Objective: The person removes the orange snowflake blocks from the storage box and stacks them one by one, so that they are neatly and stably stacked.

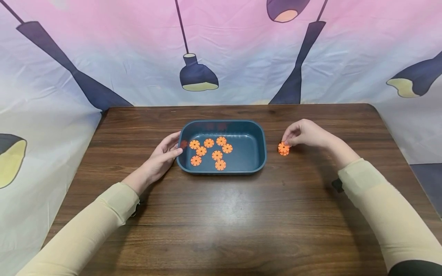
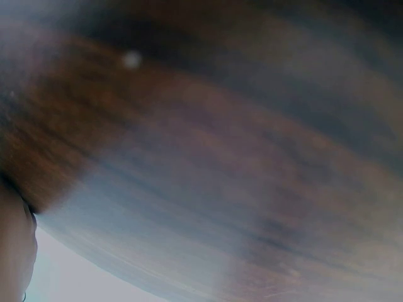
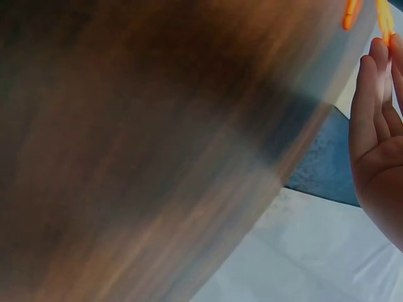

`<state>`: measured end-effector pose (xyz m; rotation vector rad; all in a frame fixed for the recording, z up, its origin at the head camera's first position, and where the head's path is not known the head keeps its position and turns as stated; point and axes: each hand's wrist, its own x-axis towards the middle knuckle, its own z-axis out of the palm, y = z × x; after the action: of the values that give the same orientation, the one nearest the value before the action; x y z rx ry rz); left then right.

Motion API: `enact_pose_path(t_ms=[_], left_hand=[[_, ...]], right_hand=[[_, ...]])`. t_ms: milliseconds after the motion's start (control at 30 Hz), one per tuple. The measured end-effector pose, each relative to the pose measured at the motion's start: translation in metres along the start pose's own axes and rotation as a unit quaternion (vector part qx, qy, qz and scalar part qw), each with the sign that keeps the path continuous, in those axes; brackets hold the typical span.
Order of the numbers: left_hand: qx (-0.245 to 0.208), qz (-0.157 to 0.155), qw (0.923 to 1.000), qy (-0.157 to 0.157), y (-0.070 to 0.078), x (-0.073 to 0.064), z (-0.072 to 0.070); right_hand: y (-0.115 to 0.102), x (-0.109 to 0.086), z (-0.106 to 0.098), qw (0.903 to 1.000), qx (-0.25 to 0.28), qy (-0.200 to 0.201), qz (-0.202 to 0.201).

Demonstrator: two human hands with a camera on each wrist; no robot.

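A dark blue rectangular dish point(image 1: 244, 167) with rounded corners stands on the table, and several orange notched discs point(image 1: 208, 143) lie flat inside, mostly in its left half. My left hand point(image 1: 159, 159) grips the dish's left side, thumb over the rim and the other fingers along the outer wall. To the right of the dish, my right hand point(image 1: 307, 134) pinches an orange notched disc point(image 1: 284, 147) between thumb and fingertips. Close under it is another orange disc point(image 1: 284, 153) on the table, partly covered by the held one. The right wrist view shows the two discs apart, one at the fingertips point(image 3: 379, 47).
The brown wood-grain table point(image 1: 228, 226) extends on all sides of the dish. Behind its back edge hangs a pastel cloth point(image 1: 145, 76) printed with lamps. Mostly blurred table fills the left wrist view.
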<state>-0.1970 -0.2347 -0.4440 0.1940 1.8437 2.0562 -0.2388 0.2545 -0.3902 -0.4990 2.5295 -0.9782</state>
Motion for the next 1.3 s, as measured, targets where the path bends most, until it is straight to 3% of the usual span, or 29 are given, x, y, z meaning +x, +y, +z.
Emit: enact_pose_path(t_ms=[500,1300], left_hand=[[0.000,-0.006,1.0000,0.001,0.001,0.000,0.000],[0.009,-0.011,0.9999,0.004,0.001,0.001,0.000]], right_hand=[[0.018,0.003,0.006,0.9999,-0.010,-0.008,0.004],[0.020,0.007,0.007,0.9997,-0.016,-0.016,0.002]])
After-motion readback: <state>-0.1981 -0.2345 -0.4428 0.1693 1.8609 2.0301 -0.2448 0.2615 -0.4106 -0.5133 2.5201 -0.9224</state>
